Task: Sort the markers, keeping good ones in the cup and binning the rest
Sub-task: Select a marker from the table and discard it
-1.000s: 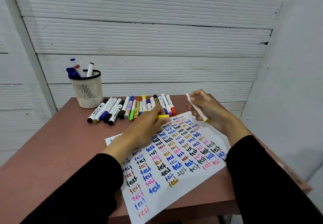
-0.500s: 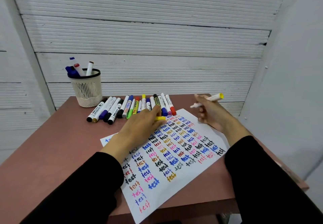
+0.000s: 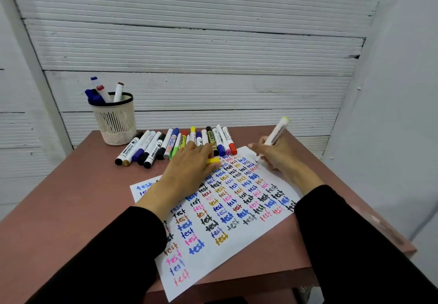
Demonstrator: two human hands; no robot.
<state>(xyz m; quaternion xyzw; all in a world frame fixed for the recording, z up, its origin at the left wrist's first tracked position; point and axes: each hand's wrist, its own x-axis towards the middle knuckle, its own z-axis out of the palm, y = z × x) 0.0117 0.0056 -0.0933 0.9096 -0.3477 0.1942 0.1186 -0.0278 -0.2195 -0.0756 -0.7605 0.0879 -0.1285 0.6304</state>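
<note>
1. The left hand (image 3: 189, 171) covers the far-left part of the paper (image 3: 237, 251), hiding the words written beneath it.
2. A yellow cap (image 3: 212, 160) sticks out from under the left hand's fingers; whether they pinch it cannot be told.
3. The tip of the white marker (image 3: 275, 135) is too small to show whether it touches the paper.
4. The row of markers (image 3: 175, 144) has its near ends partly hidden behind the left hand, and their label print is too blurred to read.
5. The cup (image 3: 115, 123) hides the lower bodies of the markers standing in it.
6. Both sleeves (image 3: 355, 244) are cut off by the near edge.
</note>
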